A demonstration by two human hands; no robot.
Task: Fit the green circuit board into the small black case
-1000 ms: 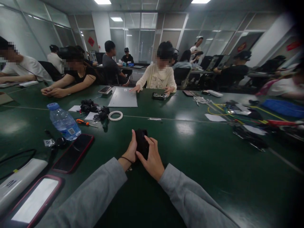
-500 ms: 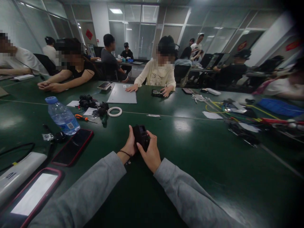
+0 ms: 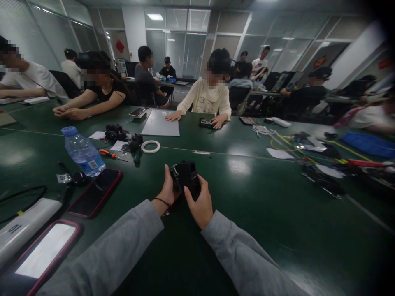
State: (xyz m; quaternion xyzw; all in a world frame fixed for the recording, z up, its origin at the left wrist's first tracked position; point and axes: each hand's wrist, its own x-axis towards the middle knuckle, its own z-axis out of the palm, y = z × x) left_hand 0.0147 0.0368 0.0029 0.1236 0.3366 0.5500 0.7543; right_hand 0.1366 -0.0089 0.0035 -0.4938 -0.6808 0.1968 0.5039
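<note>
Over the table in front of me, both hands are on a small black boxy device. My right hand (image 3: 200, 200) grips its dark panel-like cover (image 3: 189, 181), with the thumb on the near face. My left hand (image 3: 168, 190) is wrapped round the left side, where an inner part (image 3: 175, 174) with what look like circuit-board edges shows beside the cover. The cover sits at an angle to that part; whether the two are fully apart I cannot tell. The left fingertips are hidden behind the device.
Left of my hands are a water bottle (image 3: 84, 154), a red-edged phone (image 3: 95, 193), a second phone (image 3: 46, 255) and a white power bank (image 3: 27, 228). Further out lie an orange screwdriver (image 3: 108, 153), a tape roll (image 3: 150, 146) and cables (image 3: 321, 176). A person (image 3: 212, 94) sits opposite.
My right hand has shifted slightly right with the black cover. A gap has opened on the left, and the inner part now shows there. My left hand has hardly moved.
</note>
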